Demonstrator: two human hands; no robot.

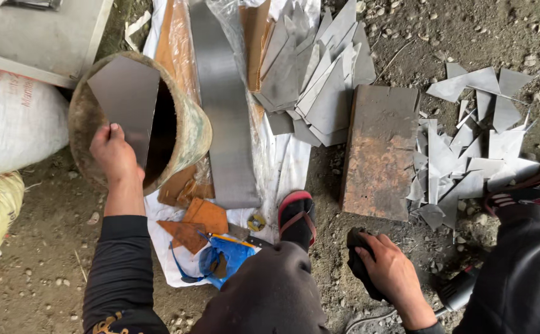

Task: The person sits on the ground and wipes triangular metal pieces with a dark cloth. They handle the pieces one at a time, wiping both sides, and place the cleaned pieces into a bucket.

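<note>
Fingers [110, 133] of the left hand [116, 154] are pinched on the lower corner of a flat grey metal sheet [124, 93], holding it across the mouth of a wide clay-coloured pipe [189, 133] that lies on its side on the ground. The sheet leans tilted over the dark opening, its top edge near the pipe's rim.

Down at the lower right of the head view, the right hand [390, 272] is clenched around a dark power tool [362, 260], its body and cable trailing off toward the knee; the tool rests low, well apart from the sheet.

Between the two hands sit a long grey metal strip [223, 111] on white plastic sheeting [282, 167], a fanned stack of cut triangles [316, 68], a rusty steel plate [378, 151] on the dirt, and a scatter of offcuts [467, 154] to its right. A red-strapped sandal [296, 216] is planted just below the sheeting.

To handle this sheet well, the pinch looks thin: a grip further along the edge, thumb clear of the cut corner, would steady it, and keeping it flat against the rim would stop it swinging.
</note>
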